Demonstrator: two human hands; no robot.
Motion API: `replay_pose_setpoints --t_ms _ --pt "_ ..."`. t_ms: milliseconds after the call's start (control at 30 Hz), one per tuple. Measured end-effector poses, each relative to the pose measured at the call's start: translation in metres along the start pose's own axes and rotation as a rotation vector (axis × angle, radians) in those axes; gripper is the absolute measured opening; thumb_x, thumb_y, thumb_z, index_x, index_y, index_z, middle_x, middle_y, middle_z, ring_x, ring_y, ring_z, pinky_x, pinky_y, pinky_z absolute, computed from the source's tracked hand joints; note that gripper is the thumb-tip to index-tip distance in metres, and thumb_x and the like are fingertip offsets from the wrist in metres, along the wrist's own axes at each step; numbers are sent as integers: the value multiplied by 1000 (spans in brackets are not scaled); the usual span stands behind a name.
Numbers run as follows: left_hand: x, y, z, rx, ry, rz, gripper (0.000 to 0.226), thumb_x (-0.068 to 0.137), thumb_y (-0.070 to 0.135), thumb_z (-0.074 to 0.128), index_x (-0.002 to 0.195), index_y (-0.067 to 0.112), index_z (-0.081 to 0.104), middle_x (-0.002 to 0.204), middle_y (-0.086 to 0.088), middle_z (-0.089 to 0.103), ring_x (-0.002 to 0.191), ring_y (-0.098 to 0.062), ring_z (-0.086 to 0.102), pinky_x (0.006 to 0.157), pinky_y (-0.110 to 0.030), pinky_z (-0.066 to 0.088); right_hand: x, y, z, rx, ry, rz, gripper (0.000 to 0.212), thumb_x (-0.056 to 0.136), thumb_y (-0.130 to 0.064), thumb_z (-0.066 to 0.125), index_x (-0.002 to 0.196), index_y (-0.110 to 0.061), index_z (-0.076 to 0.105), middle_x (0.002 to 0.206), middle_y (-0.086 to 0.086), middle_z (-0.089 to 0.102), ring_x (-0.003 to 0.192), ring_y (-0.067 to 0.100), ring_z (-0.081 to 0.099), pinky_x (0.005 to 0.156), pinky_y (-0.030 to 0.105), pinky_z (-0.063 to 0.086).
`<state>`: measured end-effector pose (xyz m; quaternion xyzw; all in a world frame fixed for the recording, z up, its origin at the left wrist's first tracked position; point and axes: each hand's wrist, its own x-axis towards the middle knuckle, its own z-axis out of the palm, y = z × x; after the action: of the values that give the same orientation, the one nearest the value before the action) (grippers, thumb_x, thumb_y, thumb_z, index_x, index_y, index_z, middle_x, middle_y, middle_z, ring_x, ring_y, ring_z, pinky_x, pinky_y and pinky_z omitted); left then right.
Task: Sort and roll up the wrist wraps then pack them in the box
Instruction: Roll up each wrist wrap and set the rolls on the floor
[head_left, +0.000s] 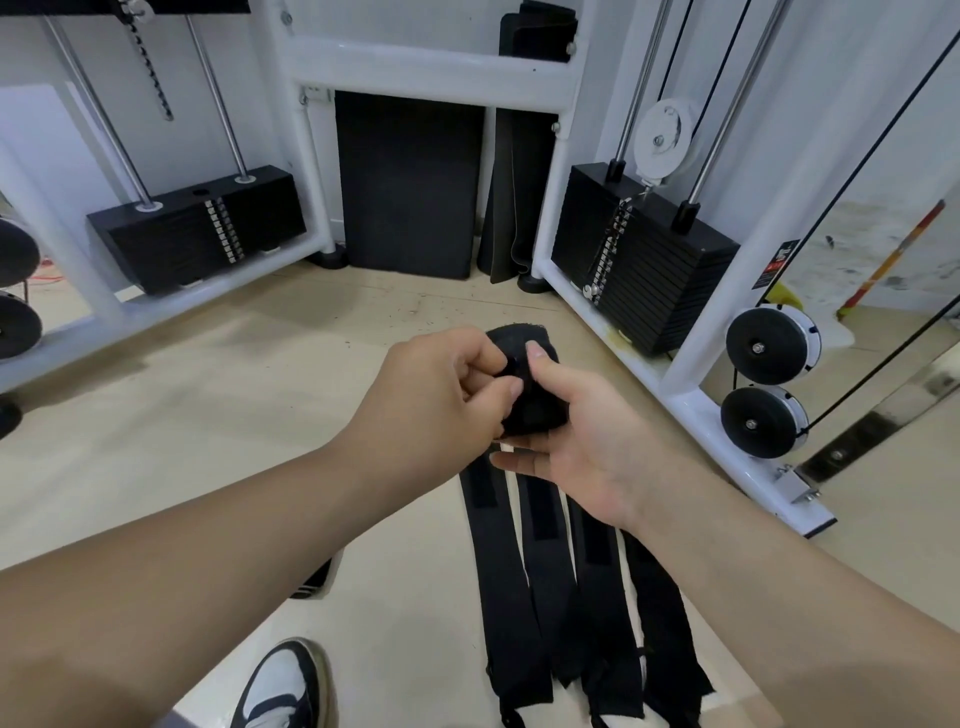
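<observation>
Both hands (441, 384) (582, 431) grip 1 rolled wrap (530, 410) — 4 flat wraps (550, 582) below.

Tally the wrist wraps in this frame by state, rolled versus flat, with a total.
Rolled wrap, held by left hand and right hand: 1
Flat wraps, laid side by side: 4
Total: 5

Rolled wrist wrap (524, 384): matt black woven cloth, frayed edge. Flat wraps (550, 582): same cloth, fuzzy hook-and-loop strips. Machine frame (431, 67) glossy white painted metal; guide rods (215, 98) polished steel; floor (208, 441) smooth, beige.
</observation>
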<state>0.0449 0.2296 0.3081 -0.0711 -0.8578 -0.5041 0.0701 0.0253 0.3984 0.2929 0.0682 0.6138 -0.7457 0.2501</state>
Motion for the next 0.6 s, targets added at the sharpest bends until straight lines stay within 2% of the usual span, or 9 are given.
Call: replay_pose_setpoints --t_ms 100,200,267,367,600 --pt "1 2 1 66 0 80 19 94 24 79 81 21 67 61 0 69 56 -18 65 58 -35 55 -1 0 3 1 -15 13 51 105 -52 58 128 -11 76 112 14 78 95 27 76 109 56 55" --pt "4 3 3 115 0 116 22 93 33 80 82 25 63 51 3 56 48 -11 48 56 -33 46 -2 -2 3 24 -40 16 57 104 -61 53 130 -16 75 118 12 79 99 30 75 107 56 55" --pt "7 2 2 156 30 85 33 86 48 82 81 27 57 48 10 49 49 -9 44 55 -36 44 -4 -5 1 28 -61 4 56 100 -64 57 129 -20 76 121 12 79 103 32 75 107 55 55" --pt "6 3 3 286 42 40 50 77 68 80 75 27 51 54 12 53 55 -8 49 55 -34 43 -7 -9 -6 18 -52 -13 46 94 -51 71 122 -16 78 117 12 78 106 30 75 109 55 55" --pt "0 1 10 390 27 33 53 75 75 72 74 28 47 62 8 59 62 -10 56 56 -31 44 -7 -7 -17 -16 -117 1 48 93 -37 77 128 -4 75 130 21 73 131 31 68 114 55 52"
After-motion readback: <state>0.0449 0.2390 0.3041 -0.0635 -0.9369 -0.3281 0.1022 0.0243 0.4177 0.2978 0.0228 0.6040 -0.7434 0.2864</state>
